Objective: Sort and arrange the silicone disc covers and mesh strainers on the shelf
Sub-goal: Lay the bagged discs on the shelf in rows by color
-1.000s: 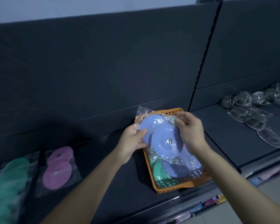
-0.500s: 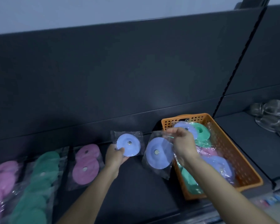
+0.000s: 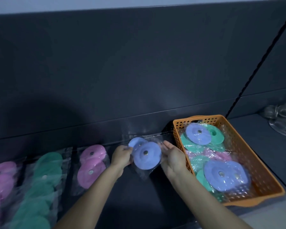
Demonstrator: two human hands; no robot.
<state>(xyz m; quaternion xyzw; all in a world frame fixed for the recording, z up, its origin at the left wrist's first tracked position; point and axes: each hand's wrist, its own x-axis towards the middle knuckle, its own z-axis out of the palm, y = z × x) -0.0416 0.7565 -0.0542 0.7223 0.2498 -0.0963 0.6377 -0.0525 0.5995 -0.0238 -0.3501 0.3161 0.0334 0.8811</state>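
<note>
Where hands (image 3: pixel 122 156) flank, blue discs (image 3: pixel 146 155) seemingly rest.

Matt blue disc covers (image 3: pixel 147 157) sit in glossy, crinkled clear plastic bags (image 3: pixel 144 172). Right of them, the perforated orange basket (image 3: pixel 248 156) looks like smooth plastic; the dark shelf (image 3: pixel 139 200) is matt.

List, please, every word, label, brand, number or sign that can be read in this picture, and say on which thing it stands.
None: no text can be read anywhere in this view.
The clear bags of the blue disc covers, pink disc covers and green disc covers show no printed label.
The orange basket is plain, without marking.
The dark shelf and its back panel carry no tag or sign.
</note>
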